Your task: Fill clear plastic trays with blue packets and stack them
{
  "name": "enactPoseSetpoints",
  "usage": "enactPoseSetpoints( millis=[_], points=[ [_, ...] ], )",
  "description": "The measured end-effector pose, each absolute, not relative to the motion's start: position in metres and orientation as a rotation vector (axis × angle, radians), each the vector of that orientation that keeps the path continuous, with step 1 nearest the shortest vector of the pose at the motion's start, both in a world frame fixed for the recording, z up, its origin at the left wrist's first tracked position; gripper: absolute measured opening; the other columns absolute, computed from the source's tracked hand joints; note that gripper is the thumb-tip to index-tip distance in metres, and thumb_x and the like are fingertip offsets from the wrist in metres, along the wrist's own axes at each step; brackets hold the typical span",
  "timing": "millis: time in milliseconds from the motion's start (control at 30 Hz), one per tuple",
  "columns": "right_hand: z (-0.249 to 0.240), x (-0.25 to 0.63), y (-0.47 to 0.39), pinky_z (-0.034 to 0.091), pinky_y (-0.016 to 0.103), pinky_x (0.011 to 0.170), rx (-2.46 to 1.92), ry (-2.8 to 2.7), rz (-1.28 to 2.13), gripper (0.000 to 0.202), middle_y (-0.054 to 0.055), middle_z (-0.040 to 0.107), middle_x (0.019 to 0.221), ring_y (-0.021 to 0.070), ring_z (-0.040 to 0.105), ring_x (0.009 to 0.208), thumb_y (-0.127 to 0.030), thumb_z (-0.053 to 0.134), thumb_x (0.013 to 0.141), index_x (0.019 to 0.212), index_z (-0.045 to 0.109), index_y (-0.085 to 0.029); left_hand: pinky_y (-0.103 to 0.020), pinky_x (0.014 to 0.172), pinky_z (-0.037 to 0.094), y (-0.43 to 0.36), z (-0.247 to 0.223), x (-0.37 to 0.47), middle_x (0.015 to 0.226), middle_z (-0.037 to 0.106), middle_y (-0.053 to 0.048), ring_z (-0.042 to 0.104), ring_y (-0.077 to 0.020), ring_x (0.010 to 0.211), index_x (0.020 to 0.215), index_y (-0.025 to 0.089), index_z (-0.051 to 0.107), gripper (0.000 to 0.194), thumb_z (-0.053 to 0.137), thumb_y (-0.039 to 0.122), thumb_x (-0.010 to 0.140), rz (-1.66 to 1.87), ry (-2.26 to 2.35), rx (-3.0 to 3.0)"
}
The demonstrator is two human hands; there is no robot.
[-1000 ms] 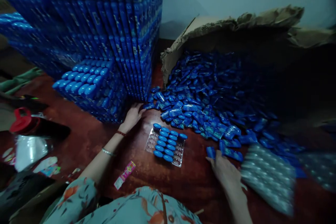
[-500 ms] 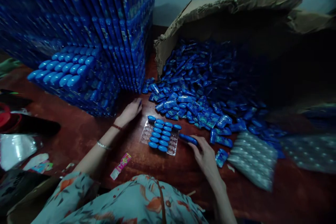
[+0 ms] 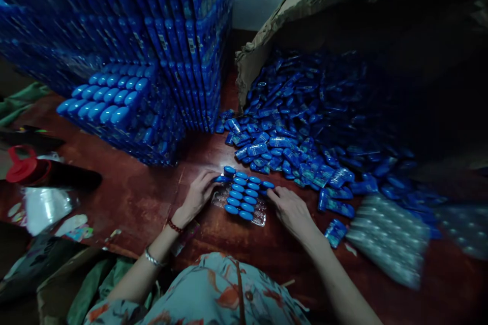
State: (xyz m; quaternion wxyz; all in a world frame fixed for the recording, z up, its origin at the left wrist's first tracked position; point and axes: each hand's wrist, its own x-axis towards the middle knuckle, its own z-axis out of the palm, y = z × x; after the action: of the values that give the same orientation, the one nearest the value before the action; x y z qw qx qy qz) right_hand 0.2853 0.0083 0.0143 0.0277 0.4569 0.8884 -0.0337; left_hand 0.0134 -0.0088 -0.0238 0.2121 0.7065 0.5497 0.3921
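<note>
A clear plastic tray (image 3: pixel 260 217) lies in front of me, its middle columns filled with shiny blue oval packets (image 3: pixel 236 195). At the tray's upper left, my left hand (image 3: pixel 199 194) has its fingers closed on a blue packet (image 3: pixel 221 179). My right hand (image 3: pixel 290 209) is at the upper right side of the tray, fingers closed on another blue packet (image 3: pixel 264 191), mostly hidden by the fingertips and the packet above it. Some hollows at the tray's lower left and right edges show no packet.
Stacked filled blue trays (image 3: pixel 171 81) rise at the left. A torn cardboard box (image 3: pixel 247 63) spills loose blue packets (image 3: pixel 282 142) at the right. Clear trays (image 3: pixel 389 238) lie right; a red-lidded black bottle (image 3: pixel 72 175) lies left.
My left hand has moved right and down to the tray's left side with a packet. My right hand has brought its packet up against the tray's right side. The view has shifted slightly.
</note>
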Motion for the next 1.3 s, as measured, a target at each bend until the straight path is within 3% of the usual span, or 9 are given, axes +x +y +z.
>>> enactPoseSetpoints(
  millis=[200,467,667,733,833,933,1067,1200,1300],
  points=[
    [0.026,0.277,0.025,0.039,0.029,0.074,1.175,2.739,-0.2,0.033,0.007,0.06,0.09,0.0181,0.056,0.084,-0.002,0.038,0.083,0.104,0.057,-0.019,-0.031,0.076,0.047,0.005,-0.015,0.011,0.099,0.057,-0.009,0.054,-0.0172,0.088,0.113,0.018,0.053,0.028,0.034,0.016,0.093,0.641,1.411,2.413],
    [0.037,0.255,0.034,0.039,0.026,0.064,1.063,2.676,-0.208,0.027,0.007,0.062,0.086,0.0178,0.059,0.079,-0.005,0.037,0.086,0.097,0.059,-0.017,-0.033,0.08,0.045,0.016,0.005,0.017,0.101,0.056,-0.009,0.052,-0.0194,0.09,0.102,0.017,0.055,0.023,0.036,0.011,0.09,0.228,1.244,2.62],
    [0.031,0.273,0.021,0.039,0.024,0.059,1.262,2.722,-0.062,0.032,0.007,0.063,0.096,0.0157,0.061,0.073,-0.018,0.04,0.091,0.12,0.052,-0.022,-0.033,0.079,0.046,0.008,-0.008,-0.003,0.106,0.057,-0.01,0.054,-0.0198,0.092,0.124,0.021,0.048,0.036,0.039,0.013,0.09,0.436,1.297,2.694],
    [0.033,0.279,0.028,0.04,0.024,0.059,1.377,2.748,-0.002,0.032,0.006,0.063,0.092,0.0156,0.061,0.074,-0.024,0.038,0.093,0.122,0.051,-0.023,-0.032,0.078,0.047,0.015,-0.008,-0.006,0.102,0.058,-0.01,0.055,-0.0184,0.089,0.12,0.022,0.052,0.032,0.041,0.018,0.091,0.626,1.383,2.598],
    [0.038,0.268,0.058,0.042,0.023,0.063,1.529,2.755,0.055,0.037,0.007,0.06,0.104,0.0178,0.057,0.091,-0.015,0.037,0.091,0.124,0.049,-0.024,-0.029,0.077,0.047,0.049,-0.003,0.007,0.096,0.06,-0.009,0.057,-0.0169,0.088,0.109,0.018,0.059,0.027,0.037,0.022,0.093,0.833,1.515,2.316],
    [0.04,0.239,0.102,0.044,0.023,0.067,1.443,2.761,0.009,0.049,0.009,0.051,0.123,0.0201,0.05,0.106,-0.006,0.038,0.085,0.13,0.041,-0.025,-0.031,0.082,0.047,0.1,0.0,0.036,0.103,0.062,-0.011,0.059,-0.0198,0.093,0.111,0.015,0.057,0.026,0.045,0.025,0.09,0.533,1.525,2.189],
    [0.037,0.22,0.139,0.045,0.026,0.069,1.281,2.713,-0.044,0.046,0.011,0.051,0.119,0.0213,0.054,0.1,-0.002,0.042,0.08,0.123,0.047,-0.018,-0.035,0.084,0.047,0.146,-0.003,0.062,0.111,0.062,-0.015,0.059,-0.0268,0.1,0.12,0.012,0.05,0.048,0.065,0.024,0.076,0.267,1.468,2.162],
    [0.031,0.256,0.132,0.047,0.028,0.067,1.456,2.79,-0.137,0.036,0.012,0.052,0.117,0.0217,0.058,0.092,-0.014,0.043,0.086,0.122,0.046,-0.019,-0.036,0.093,0.043,0.143,-0.006,0.048,0.121,0.058,-0.012,0.055,-0.0268,0.11,0.124,0.018,0.048,0.048,0.062,0.023,0.078,0.303,1.414,2.173],
    [0.019,0.304,0.1,0.047,0.032,0.075,1.984,2.956,-0.443,0.031,0.01,0.056,0.113,0.0219,0.059,0.093,-0.03,0.042,0.09,0.119,0.047,-0.02,-0.036,0.097,0.04,0.116,-0.009,0.015,0.123,0.057,-0.01,0.054,-0.0234,0.112,0.122,0.018,0.049,0.038,0.051,0.025,0.085,0.6,1.468,2.087]
  ],
)
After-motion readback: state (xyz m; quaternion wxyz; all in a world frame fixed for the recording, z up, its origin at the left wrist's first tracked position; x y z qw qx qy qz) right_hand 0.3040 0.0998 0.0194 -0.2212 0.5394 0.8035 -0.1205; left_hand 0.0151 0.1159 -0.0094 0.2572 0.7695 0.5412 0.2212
